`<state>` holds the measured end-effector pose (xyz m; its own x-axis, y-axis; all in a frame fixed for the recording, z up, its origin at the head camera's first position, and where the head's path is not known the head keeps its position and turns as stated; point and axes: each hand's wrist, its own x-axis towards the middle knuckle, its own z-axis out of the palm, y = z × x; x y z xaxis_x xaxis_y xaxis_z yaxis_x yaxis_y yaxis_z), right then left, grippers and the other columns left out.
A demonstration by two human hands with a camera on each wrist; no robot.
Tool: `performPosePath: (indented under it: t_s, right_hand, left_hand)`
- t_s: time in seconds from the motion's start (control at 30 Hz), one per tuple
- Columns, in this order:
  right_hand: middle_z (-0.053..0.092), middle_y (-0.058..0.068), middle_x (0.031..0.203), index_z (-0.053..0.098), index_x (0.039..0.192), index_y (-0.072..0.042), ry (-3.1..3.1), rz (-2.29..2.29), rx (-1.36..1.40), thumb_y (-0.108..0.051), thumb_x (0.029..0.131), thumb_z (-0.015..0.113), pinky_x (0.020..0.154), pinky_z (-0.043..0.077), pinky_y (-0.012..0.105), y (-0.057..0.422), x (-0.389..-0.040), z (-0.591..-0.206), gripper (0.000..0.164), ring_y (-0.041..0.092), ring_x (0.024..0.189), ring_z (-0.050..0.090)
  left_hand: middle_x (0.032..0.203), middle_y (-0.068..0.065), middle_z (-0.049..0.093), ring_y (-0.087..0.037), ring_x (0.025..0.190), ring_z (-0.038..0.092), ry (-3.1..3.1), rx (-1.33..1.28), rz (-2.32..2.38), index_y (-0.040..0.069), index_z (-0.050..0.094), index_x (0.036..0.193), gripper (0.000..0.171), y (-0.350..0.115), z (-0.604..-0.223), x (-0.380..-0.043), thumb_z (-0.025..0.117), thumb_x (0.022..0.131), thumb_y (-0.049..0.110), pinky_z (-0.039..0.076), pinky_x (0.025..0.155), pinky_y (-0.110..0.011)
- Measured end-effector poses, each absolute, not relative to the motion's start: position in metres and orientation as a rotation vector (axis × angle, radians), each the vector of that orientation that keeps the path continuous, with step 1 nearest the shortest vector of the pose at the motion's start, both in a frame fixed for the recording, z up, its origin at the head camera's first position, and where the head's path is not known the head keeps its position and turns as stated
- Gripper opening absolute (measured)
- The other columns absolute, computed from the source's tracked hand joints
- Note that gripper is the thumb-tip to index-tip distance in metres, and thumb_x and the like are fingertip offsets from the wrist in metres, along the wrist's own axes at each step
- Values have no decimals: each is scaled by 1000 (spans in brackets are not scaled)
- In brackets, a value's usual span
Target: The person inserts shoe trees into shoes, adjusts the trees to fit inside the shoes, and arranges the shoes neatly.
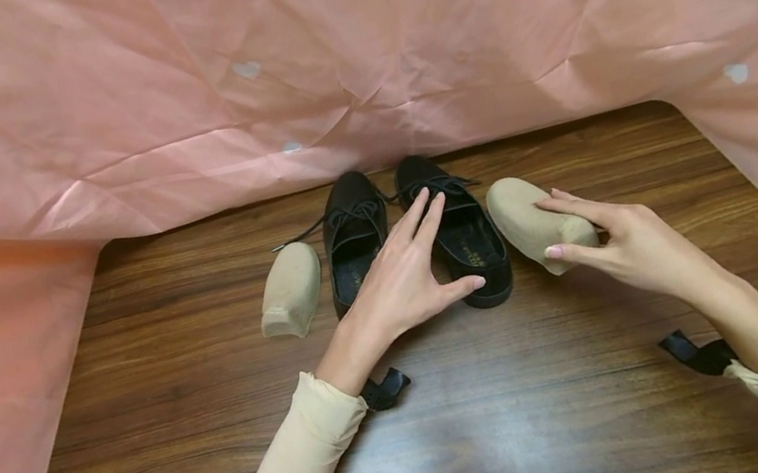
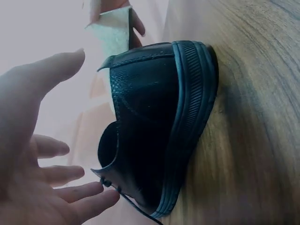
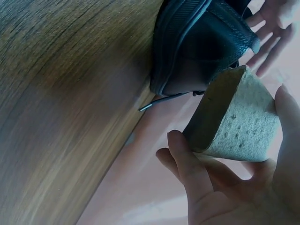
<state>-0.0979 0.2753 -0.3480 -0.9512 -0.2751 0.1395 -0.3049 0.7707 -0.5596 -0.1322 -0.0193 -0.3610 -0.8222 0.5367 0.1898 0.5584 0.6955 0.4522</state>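
Observation:
My right hand point(image 1: 625, 231) grips a beige moulded shoe insert point(image 1: 523, 215) by its heel end, thumb on one side and fingers on the other. In the right wrist view the insert point(image 3: 248, 119) shows its blunt, dimpled end. Just left of it stands a black lace-up shoe point(image 1: 484, 252), its opening showing a dark insole. Over that shoe and its mate, my left hand point(image 1: 404, 274) spreads its fingers and thumb, holding nothing. The left wrist view shows this hand point(image 2: 51, 154) beside the shoe point(image 2: 145, 103). The other black shoe point(image 1: 350, 246) is partly hidden behind the left hand.
A second beige insert point(image 1: 291, 290) lies left of the shoes on the brown wooden table point(image 1: 173, 408). Pink sheeting point(image 1: 344, 40) with pale hearts rises behind the shoe toes and along both sides. Black straps point(image 1: 697, 354) hang at both wrists.

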Motion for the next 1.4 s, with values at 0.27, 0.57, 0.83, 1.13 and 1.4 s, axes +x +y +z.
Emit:
performPosePath:
  t_s: [0.27, 0.57, 0.83, 1.13, 1.4]
  right_hand:
    - [55, 11, 142, 56, 142, -33, -2897, 867, 466, -33, 86, 79, 85, 47, 53, 272, -95, -340, 61, 40, 114, 61]
    - [60, 4, 138, 57, 141, -36, -2905, 791, 440, -38, 87, 77, 74, 41, 33, 268, -91, -335, 57, 23, 86, 58]
    - [62, 5, 135, 57, 141, -36, -2878, 797, 461, -35, 87, 78, 72, 37, 23, 266, -89, -333, 58, 21, 84, 57]
    - [55, -1, 144, 58, 140, -33, -2846, 850, 516, -31, 85, 81, 73, 40, 16, 264, -86, -331, 60, 14, 87, 63]
    - [52, -1, 147, 63, 134, -31, -2801, 915, 534, -25, 86, 80, 68, 43, 9, 262, -85, -329, 51, 1, 76, 65]
  left_hand:
    - [165, -9, 15, -27, 147, 28, -2880, -881, -790, 14, 20, 160, 108, -17, -366, -135, 75, 80, 60, 35, 115, -44]
    - [166, -10, 11, -29, 147, 27, -2888, -806, -885, 14, 18, 160, 109, -12, -374, -136, 78, 79, 56, 36, 114, -44]
    - [167, -7, 3, -29, 143, 35, -2880, -790, -918, 15, 10, 161, 115, -9, -379, -137, 79, 78, 55, 42, 109, -44]
    - [167, -10, 1, -33, 136, 45, -2892, -738, -955, 13, 7, 161, 116, -3, -384, -138, 80, 80, 51, 48, 101, -48]
    - [167, -10, 4, -27, 147, 27, -2880, -712, -1016, 10, 7, 160, 120, -1, -387, -141, 82, 77, 52, 40, 110, -45]
